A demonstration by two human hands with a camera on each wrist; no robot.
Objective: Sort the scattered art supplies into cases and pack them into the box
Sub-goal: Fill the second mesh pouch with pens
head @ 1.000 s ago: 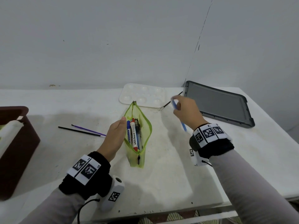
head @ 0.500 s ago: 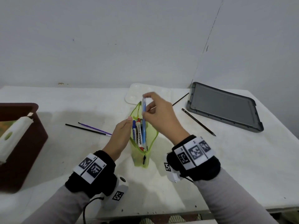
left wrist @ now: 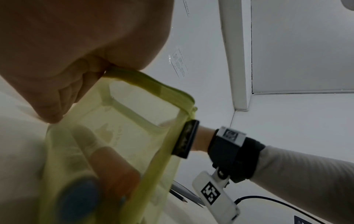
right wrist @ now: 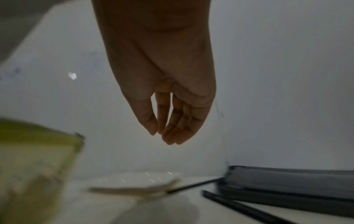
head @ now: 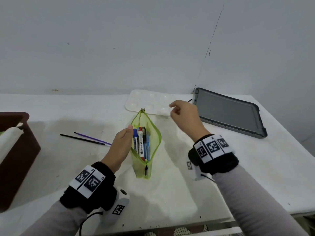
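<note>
Pouch (head: 150,133) edge pinched open by left hand (head: 121,143); right hand (head: 185,114) hovers loose-fingered, empty, above the palette (head: 144,101).

The mesh pencil pouch (head: 146,145) is translucent lime green with a black zipper pull (head: 145,169). Inside it lie a blue marker (head: 135,142), a white whiteboard marker (head: 141,147) with a red cap and black lettering, a black pen (head: 144,140) and a light blue pen (head: 148,147). On the white table (head: 170,193) lie a black stick (head: 81,139) and a purple stick (head: 92,138) with a white tip. The paint palette (head: 144,101) is white. The lid (head: 228,111) is dark grey. The box (head: 18,150) is dark brown and holds a white roll (head: 7,142). Both wristbands (head: 214,155) are black with white tags printed in black square patterns. The sleeves (head: 247,201) are light grey. The wall (head: 119,40) is pale grey.
</note>
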